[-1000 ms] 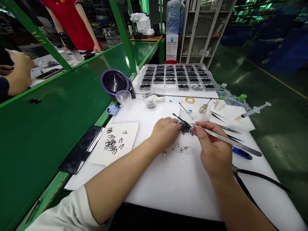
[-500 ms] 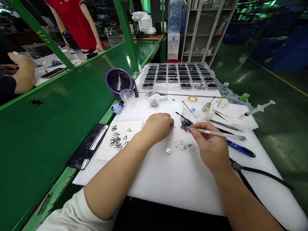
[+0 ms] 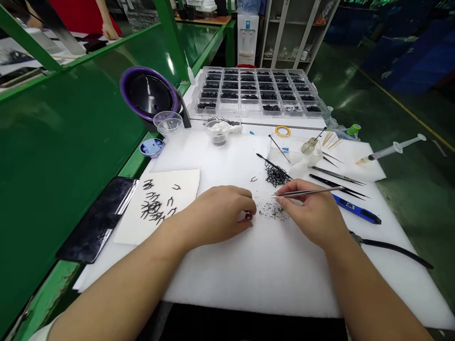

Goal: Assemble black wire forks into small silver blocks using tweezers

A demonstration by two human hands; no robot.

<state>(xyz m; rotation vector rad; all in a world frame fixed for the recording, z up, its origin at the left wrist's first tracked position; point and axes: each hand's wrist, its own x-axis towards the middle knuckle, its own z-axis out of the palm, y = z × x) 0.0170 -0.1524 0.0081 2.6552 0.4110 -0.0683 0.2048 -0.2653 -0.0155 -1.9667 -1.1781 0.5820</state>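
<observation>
**Left hand (image 3: 216,213) pinches a small metal bead (image 3: 248,216), right hand (image 3: 313,213) holds tweezers (image 3: 309,192)**

Both hands sit near the middle of the worktop, on a white foam pad (image 3: 249,279). The left fingers (image 3: 241,201) are curled narrow around the bead, which shows only in part. The right fingers (image 3: 284,199) are closed on the tweezers, whose tips point left, just above a scatter of black bits (image 3: 270,211).

A tangle of black wire pieces (image 3: 276,176) lies just beyond the tweezer tips, with a thin black-handled tool (image 3: 272,162) resting against it. Toward the left edge, a paper sheet (image 3: 177,210) carries a row of black wire forks (image 3: 152,207). Two more pairs of tweezers (image 3: 337,176) lie near the right edge, beside a blue-handled tool (image 3: 357,214) and black-handled pliers (image 3: 391,248). A syringe (image 3: 393,149) lies at the far right corner. Along the far edge stands a clear tray (image 3: 258,90) of compartments filled with black pieces. A glass dish (image 3: 217,132) holding white cotton sits just in front of it.
</observation>
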